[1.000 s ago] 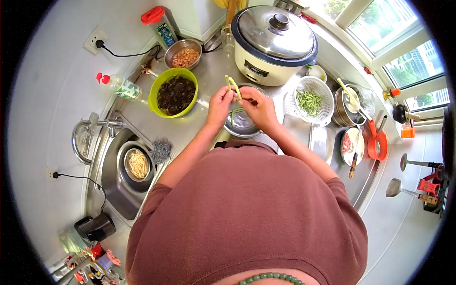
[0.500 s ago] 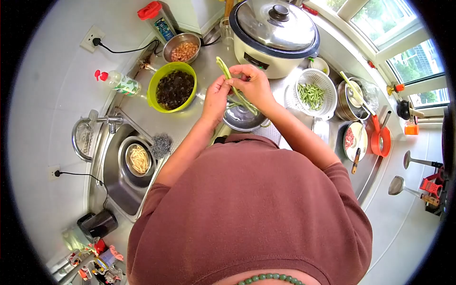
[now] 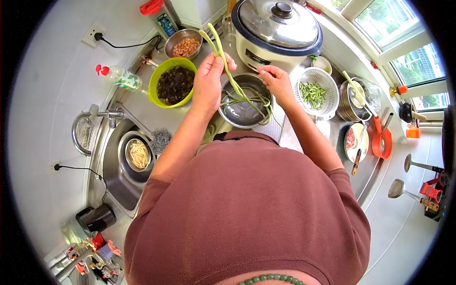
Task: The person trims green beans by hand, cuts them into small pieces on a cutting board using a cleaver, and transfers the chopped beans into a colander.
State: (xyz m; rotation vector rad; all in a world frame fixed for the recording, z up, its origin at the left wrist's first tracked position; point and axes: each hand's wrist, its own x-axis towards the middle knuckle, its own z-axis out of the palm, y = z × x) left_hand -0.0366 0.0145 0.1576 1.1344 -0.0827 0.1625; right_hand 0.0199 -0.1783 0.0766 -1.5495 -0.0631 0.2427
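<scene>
My left hand (image 3: 209,78) is closed around a few long green beans (image 3: 233,84). Their pale ends stick up above the fingers, and the other ends trail down into a steel bowl (image 3: 232,118). More long beans lie curled in that bowl, some hanging over its right rim. Just right of the bowl is my right hand (image 3: 278,84), apart from the beans, with thumb and fingertips pinched together. Anything between those fingertips is too small to make out. A white colander (image 3: 331,108) with short cut bean pieces (image 3: 311,96) stands beside my right hand.
Behind the hands stands a large cooker (image 3: 266,57) with a lid. To the left are a green bowl (image 3: 153,90) of dark soaked food and a steel bowl (image 3: 197,35) of peanuts. The sink (image 3: 111,175) holds a bowl of pale strips. Pots and a plate (image 3: 354,151) stand right.
My hands, together on the beans before, have separated. The left has lifted the beans up and slightly left; the right has moved right and down, off them. More of the steel bowl now shows.
</scene>
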